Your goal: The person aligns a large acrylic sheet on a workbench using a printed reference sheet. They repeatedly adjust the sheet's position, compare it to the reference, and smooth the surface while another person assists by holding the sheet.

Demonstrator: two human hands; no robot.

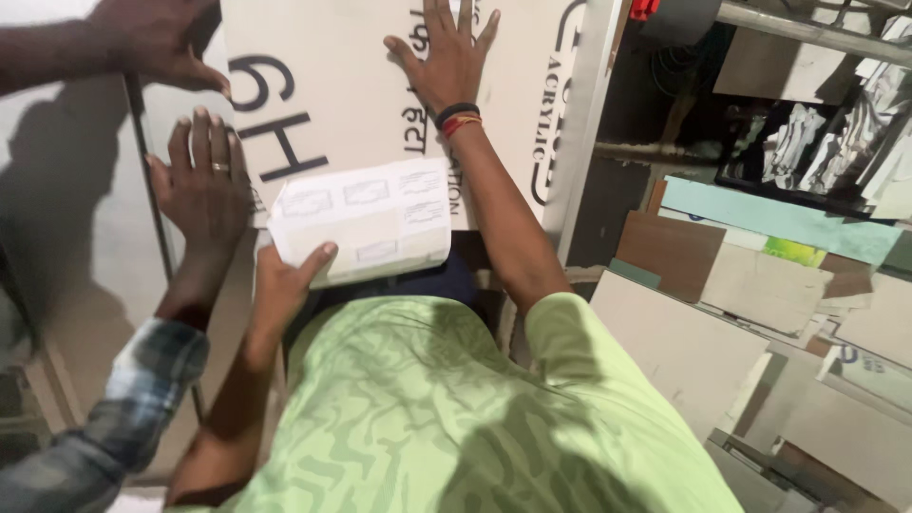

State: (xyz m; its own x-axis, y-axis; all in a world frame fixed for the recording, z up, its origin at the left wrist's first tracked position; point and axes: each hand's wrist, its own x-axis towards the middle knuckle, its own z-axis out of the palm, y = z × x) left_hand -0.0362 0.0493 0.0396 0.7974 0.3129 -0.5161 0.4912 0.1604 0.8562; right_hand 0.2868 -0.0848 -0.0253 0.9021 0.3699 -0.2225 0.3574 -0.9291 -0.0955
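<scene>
Folded paper point(366, 220) in left hand point(285, 280) (pinched)

Four hands are showing: the wearer's right hand point(445, 59) is lying flat on one large pale printed sheet point(351, 85), the left hand point(285, 280) is gripping one folded paper point(366, 220), and two co-worker hands, a ringed hand point(201, 180) and another hand point(157, 40), are pressing there. Two wristbands point(457, 118) are circling the right wrist. About a dozen offcut boards point(760, 285) are lying stacked alongside.

Floor point(655, 171) w/ loose board offcuts point(670, 252) piled at right.
</scene>
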